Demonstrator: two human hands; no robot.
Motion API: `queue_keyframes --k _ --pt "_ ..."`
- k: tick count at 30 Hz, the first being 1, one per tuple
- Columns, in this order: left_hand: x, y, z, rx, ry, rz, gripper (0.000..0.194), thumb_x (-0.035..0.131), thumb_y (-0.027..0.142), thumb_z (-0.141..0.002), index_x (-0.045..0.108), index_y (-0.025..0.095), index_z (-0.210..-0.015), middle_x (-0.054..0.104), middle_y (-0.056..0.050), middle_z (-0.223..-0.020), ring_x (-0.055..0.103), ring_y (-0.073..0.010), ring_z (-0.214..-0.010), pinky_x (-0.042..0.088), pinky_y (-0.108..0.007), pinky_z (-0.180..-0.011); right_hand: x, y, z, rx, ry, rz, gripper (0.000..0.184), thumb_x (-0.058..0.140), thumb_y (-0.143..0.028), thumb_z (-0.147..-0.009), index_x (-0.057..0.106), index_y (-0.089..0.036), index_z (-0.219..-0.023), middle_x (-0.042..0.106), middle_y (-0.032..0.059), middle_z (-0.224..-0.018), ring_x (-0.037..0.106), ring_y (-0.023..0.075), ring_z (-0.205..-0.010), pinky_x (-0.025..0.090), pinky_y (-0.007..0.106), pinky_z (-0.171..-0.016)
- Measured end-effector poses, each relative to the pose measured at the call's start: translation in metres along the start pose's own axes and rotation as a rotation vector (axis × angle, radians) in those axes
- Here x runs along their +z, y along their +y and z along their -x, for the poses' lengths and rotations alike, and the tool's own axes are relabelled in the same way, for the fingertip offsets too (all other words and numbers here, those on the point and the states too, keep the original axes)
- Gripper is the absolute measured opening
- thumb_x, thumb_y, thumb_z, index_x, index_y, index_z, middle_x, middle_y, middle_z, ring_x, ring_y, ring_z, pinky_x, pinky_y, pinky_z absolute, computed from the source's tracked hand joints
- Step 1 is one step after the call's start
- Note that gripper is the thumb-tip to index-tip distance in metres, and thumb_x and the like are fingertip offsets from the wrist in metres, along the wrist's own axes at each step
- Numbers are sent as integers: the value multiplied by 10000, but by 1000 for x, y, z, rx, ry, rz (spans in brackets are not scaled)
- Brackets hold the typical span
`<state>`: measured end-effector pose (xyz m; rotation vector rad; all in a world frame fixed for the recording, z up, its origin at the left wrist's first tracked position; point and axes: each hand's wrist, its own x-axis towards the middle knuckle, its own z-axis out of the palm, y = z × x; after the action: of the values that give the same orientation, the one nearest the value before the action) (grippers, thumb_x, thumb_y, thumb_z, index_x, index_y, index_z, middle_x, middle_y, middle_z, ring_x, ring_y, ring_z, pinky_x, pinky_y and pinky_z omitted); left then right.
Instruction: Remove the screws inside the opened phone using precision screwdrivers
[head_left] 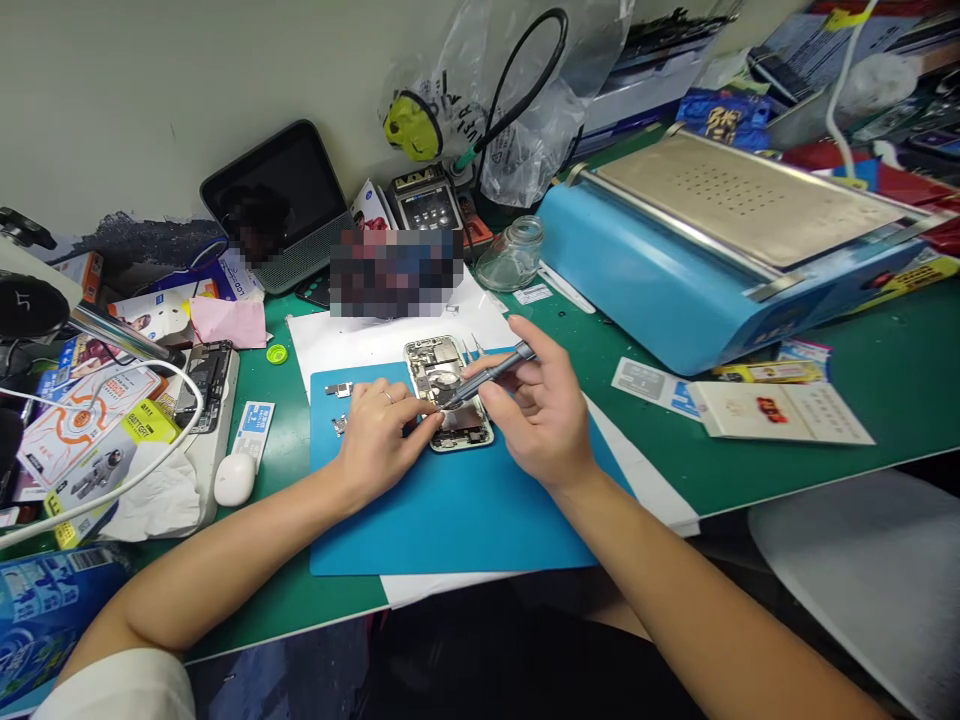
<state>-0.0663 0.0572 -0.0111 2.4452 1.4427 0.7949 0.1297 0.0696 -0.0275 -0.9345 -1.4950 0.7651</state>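
An opened phone (442, 355) lies on the blue mat (450, 525), its inner parts bare. My right hand (547, 415) is closed around a grey precision screwdriver (495, 370), which slants down to the left with its tip over the middle of the phone. At the phone's left side, my left hand (382, 432) has thumb and index finger brought together near that tip. Whatever is between them is too small or hidden to name. Small metal phone parts (340, 390) lie on the mat left of the phone. Thin tweezers-like tips (474, 347) show beyond its upper right edge.
A blue machine with a metal plate (645, 270) fills the right side. Behind the mat stand a glass jar (514, 255), a soldering station (429, 205) and a dark screen (281, 205). Boxes, a white cable (196, 385) and another opened phone (206, 385) crowd the left.
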Motion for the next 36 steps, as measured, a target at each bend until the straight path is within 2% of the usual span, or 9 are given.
queue_keyframes --k 3,8,13,17,26,36 --pt "0 0 0 -22 -20 -8 178 635 340 -996 752 247 -899 650 -6 -764 524 -190 -794 289 -357 -734 0 1 0 -11 6 20 578 607 -304 -954 391 -276 -1489 753 60 -988 671 161 -636 567 273 -477" --pt "0 0 0 -20 -26 0 199 620 355 -1002 752 249 -898 648 -8 -765 524 -187 -790 300 -363 -736 3 3 -2 -72 42 10 597 645 -316 -947 385 -282 -1483 753 49 -961 749 221 -851 659 355 -668" --pt "1 -1 1 -9 -19 14 172 642 334 -990 752 245 -893 639 -3 -762 516 -182 -783 296 -361 -733 3 5 -2 -75 53 36 548 691 -309 -922 461 -302 -1419 751 31 -955 752 213 -849 650 367 -749" --pt "0 0 0 -7 -16 23 165 647 328 -988 752 243 -892 642 -1 -766 521 -182 -787 297 -359 -737 1 6 0 -63 36 52 551 658 -314 -933 446 -291 -1441 746 44 -986 747 225 -887 642 382 -787" --pt "0 -1 0 12 2 48 142 658 303 -979 750 234 -895 636 1 -763 516 -179 -776 294 -353 -729 1 4 0 -66 44 109 548 673 -320 -924 460 -275 -1426 735 34 -925 737 214 -824 632 345 -720" --pt "-1 1 0 -29 -61 5 179 636 339 -994 761 248 -905 654 -14 -781 526 -189 -799 301 -354 -743 0 5 1 -36 20 100 574 695 -346 -910 450 -281 -1424 718 53 -977 727 241 -883 634 406 -764"
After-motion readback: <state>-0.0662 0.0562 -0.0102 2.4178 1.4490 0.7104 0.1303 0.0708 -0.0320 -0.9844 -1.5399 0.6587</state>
